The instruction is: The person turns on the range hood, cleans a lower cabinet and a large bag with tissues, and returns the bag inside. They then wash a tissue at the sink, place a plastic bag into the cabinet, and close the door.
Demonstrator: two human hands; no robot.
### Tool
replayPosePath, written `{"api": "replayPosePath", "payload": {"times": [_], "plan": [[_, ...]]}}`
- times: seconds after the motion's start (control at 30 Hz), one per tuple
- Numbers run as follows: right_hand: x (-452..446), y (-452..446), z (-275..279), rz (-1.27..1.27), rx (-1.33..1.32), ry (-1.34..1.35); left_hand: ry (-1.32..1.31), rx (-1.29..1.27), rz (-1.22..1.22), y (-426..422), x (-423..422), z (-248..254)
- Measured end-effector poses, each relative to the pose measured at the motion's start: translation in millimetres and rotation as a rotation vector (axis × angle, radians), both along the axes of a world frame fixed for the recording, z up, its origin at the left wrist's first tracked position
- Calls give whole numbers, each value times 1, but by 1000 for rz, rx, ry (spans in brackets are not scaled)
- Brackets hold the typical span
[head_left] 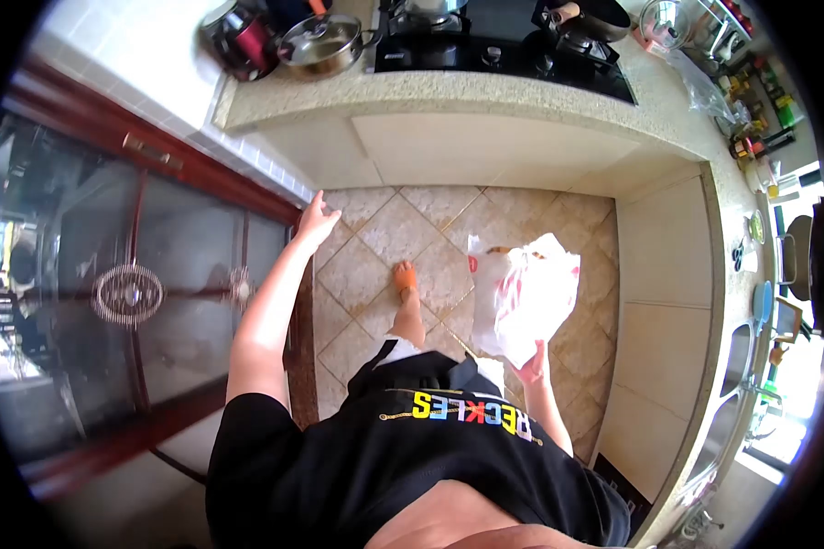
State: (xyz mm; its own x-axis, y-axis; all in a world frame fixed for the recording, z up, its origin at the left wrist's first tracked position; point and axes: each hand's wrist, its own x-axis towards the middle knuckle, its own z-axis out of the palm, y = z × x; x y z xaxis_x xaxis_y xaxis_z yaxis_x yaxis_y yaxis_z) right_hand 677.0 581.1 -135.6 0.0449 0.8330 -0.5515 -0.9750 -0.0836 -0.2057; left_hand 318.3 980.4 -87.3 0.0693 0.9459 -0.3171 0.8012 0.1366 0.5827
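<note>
My right hand (534,364) grips the lower edge of a white plastic bag (531,297) with red print, held out over the tiled floor. At its upper rim something orange-brown shows, too small to name. My left hand (319,225) is stretched forward beside the frame of the glass door, fingers apart and holding nothing. Whether its fingertips touch the frame, I cannot tell.
A dark red-framed glass door (192,247) stands on the left. Ahead, a counter (293,101) carries a red kettle (240,38), a lidded pot (322,50) and a gas stove (485,55) with a frying pan (588,18). A sink (728,403) lies right.
</note>
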Motion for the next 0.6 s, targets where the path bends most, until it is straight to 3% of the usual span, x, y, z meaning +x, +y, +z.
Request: {"api": "replayPosePath", "payload": {"times": [0.1,0.17,0.23,0.3,0.4,0.53,0.6], "plan": [[-8,47,-7,-108,-183,67,117,10,-91,90,9,-32],[-15,74,-20,-131,-224,41,373,44,-217,144,19,-51],[-11,99,-28,-143,-279,24,380,70,-228,178,35,-67],[-15,122,-21,-132,-344,101,546,186,-280,196,49,-64],[-27,149,-13,-90,-332,102,676,78,-311,224,57,-67],[-23,182,1,5,-322,55,752,218,-308,231,66,-79],[-17,201,13,60,-340,28,745,161,-324,236,62,-80]]}}
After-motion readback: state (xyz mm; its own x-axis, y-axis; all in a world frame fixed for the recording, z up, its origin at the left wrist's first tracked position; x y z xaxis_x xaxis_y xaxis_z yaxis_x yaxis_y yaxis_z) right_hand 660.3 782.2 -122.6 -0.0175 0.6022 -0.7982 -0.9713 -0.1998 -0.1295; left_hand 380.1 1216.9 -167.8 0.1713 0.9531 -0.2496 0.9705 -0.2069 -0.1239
